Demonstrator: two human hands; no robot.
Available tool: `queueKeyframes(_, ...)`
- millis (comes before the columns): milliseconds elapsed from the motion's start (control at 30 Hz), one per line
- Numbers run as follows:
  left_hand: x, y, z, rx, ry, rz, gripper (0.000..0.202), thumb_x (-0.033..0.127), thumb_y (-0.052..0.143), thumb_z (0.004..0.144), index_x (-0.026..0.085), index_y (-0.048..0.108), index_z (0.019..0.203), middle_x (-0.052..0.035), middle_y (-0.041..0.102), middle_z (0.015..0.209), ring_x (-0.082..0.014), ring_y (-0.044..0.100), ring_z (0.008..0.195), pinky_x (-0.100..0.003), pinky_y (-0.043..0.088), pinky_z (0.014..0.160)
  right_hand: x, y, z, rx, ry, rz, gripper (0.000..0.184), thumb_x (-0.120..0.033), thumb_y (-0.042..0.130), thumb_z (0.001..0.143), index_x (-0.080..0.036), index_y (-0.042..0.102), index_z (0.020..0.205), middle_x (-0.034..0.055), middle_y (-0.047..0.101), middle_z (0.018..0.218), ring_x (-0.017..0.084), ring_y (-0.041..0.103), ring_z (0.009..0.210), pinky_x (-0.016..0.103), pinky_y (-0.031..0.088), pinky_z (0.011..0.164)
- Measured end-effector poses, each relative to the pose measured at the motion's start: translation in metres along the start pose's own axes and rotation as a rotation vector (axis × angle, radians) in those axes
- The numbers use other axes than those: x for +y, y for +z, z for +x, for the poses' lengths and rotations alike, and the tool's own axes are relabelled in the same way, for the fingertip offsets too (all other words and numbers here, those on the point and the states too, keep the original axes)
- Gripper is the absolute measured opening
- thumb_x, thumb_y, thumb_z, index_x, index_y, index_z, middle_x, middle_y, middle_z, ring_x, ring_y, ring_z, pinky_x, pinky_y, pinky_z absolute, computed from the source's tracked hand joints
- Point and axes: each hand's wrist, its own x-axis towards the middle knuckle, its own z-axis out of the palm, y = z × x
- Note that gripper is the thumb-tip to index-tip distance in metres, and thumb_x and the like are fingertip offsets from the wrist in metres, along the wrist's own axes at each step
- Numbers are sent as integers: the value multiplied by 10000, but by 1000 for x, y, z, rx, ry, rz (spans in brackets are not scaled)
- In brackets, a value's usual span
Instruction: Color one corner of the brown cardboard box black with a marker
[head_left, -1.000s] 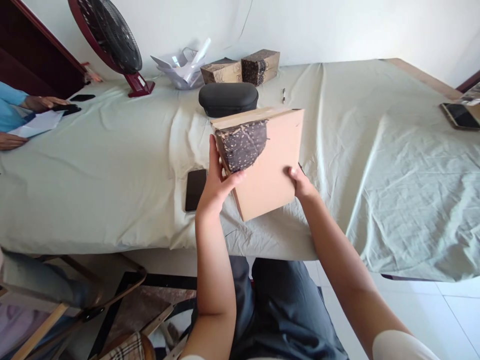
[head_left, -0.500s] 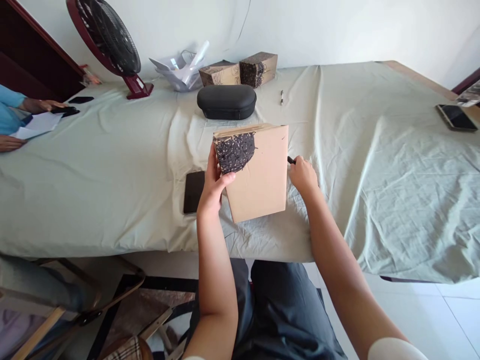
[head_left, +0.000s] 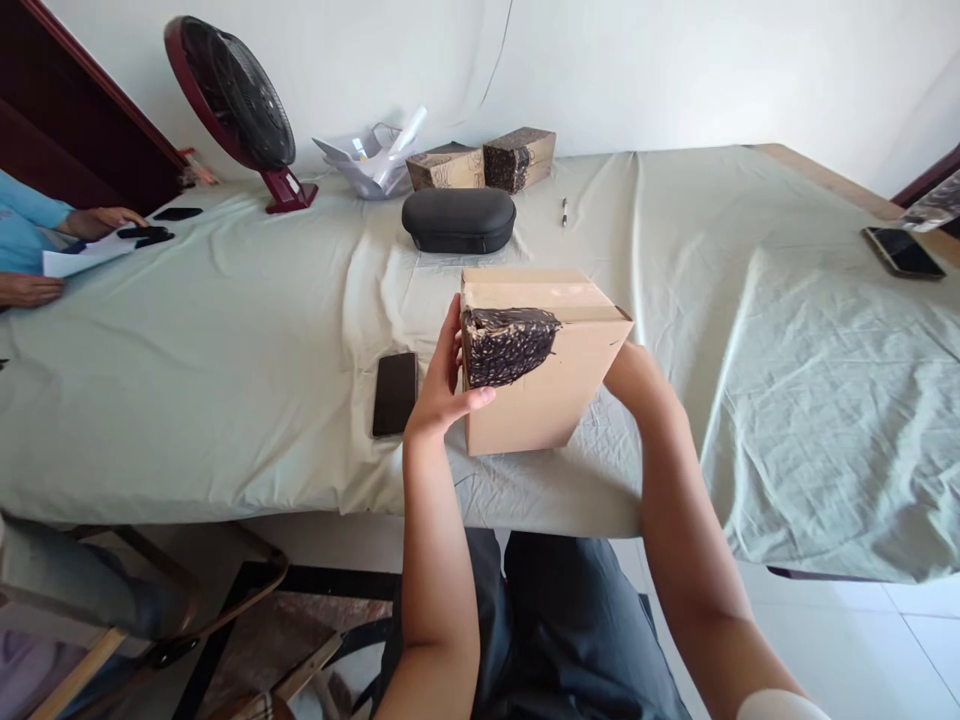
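Observation:
I hold a brown cardboard box point(head_left: 555, 395) upright just above the sheet-covered table point(head_left: 225, 330), near its front edge. A dark speckled patch point(head_left: 506, 345) covers the upper left corner of the box's front face. My left hand point(head_left: 442, 385) grips the box's left side, thumb across the front and fingers along the side. Of my right hand point(head_left: 628, 368) only the wrist and heel show. It reaches behind the box's right side, and its fingers are hidden.
A dark phone point(head_left: 395, 393) lies left of the box and a black oval case point(head_left: 458, 219) beyond it. Further back are two patterned boxes point(head_left: 517, 157), a white bag point(head_left: 371, 155), a pen point(head_left: 564, 210) and a fan point(head_left: 240, 95). Another phone point(head_left: 902, 252) lies far right. Another person's hands point(head_left: 30, 290) rest at the left edge.
The box has been turned so its top faces up. My right hand left the table beside the box and went behind its right side. My left hand kept its grip.

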Motion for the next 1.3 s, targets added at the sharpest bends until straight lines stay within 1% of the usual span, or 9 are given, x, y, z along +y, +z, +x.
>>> queueKeyframes(100,-1,-1,-1,-11,-3,6,1276,773,823,706,419,150,1731,-107,400,1744,-424,491,1513,-605,414,1243,-4,-28,-10,104,156,148,253,-273,576,842,-223,814,911,84,732,698,254,671,602,416,556,623)
queueKeyframes(167,-2,-1,-1,-3,-7,5,1282,764,828,699,411,158,1732,-106,395,1748,-428,475,1525,-610,413,1244,-5,-49,-12,152,165,429,194,-265,570,801,-220,759,799,88,751,780,232,692,603,383,533,565)
queueKeyframes(333,-2,-1,0,12,-14,-14,1289,732,855,677,399,192,1732,-108,422,1732,-441,446,1542,-620,399,1253,-21,-87,-4,119,-209,959,211,-267,668,810,-387,695,981,10,772,1237,281,737,1173,433,620,823)
queueKeyframes(467,1,1,1,-5,-1,-38,1270,700,862,693,394,199,1732,-107,427,1729,-449,400,1579,-636,356,1283,-80,-86,-2,118,-539,1121,221,-320,799,896,-463,687,1022,-63,746,1132,213,705,1003,345,548,734)
queueKeyframes(567,4,3,0,-14,-3,-27,1260,685,866,706,397,193,1732,-98,360,1771,-449,377,1598,-639,351,1293,-129,-70,-4,149,-765,1147,71,-353,792,962,-337,728,937,-39,588,724,163,525,582,315,395,563)
queueKeyframes(667,8,4,-2,-21,-29,3,1263,666,875,714,418,171,1732,-80,300,1800,-443,361,1613,-640,358,1297,-155,-53,-6,43,-718,938,320,-358,591,1059,-242,770,820,-33,498,574,142,426,467,333,275,474)
queueKeyframes(933,15,7,-2,-78,-25,1,1308,714,874,702,435,123,1735,-79,241,1812,-452,261,1661,-667,288,1329,-149,-52,-16,-248,-594,735,198,-123,634,847,-228,758,734,-37,589,592,116,518,549,258,407,511)
queueKeyframes(1133,17,8,-1,-75,-12,20,1323,713,885,690,439,123,1737,-77,269,1798,-444,258,1658,-688,211,1349,-152,-55,-16,-237,-573,682,199,-175,700,882,-238,740,697,-29,577,576,128,521,544,277,450,531)
queueKeyframes(1300,20,9,-2,-62,-16,42,1271,669,866,739,450,110,1737,-84,301,1782,-443,314,1636,-691,319,1307,-147,-49,-20,-103,-651,743,187,-231,733,916,-252,741,730,-22,582,621,144,515,555,305,504,560)
